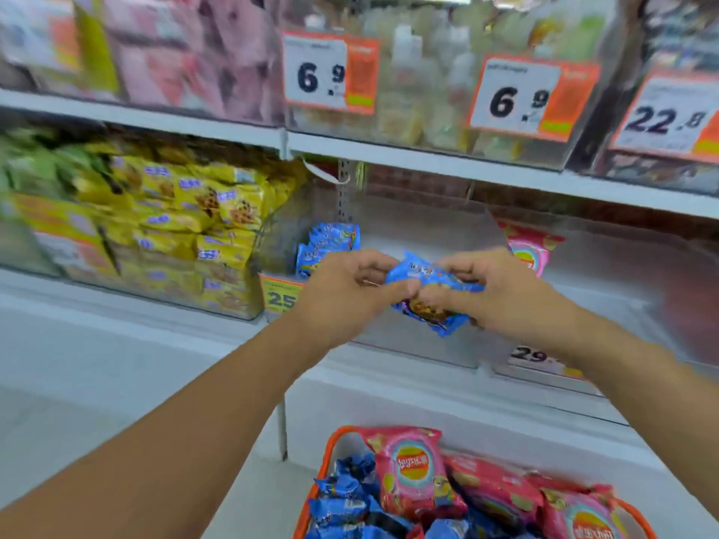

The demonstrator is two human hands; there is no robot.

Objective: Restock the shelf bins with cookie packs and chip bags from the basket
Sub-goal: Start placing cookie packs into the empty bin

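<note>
Mid-restock: both hands, left hand [346, 289] and right hand [490, 293], pinch one blue cookie pack [428, 293] between them, right in front of the clear bin [389, 235]. Just past the left hand sit more blue packs [327, 243]. Next move, I'd guess: drop it in alongside those.

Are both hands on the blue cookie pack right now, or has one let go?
Touching, both. The head view shows the left hand gripping the blue cookie pack at its left end and the right hand gripping its right end, fingers curled over it.
</note>
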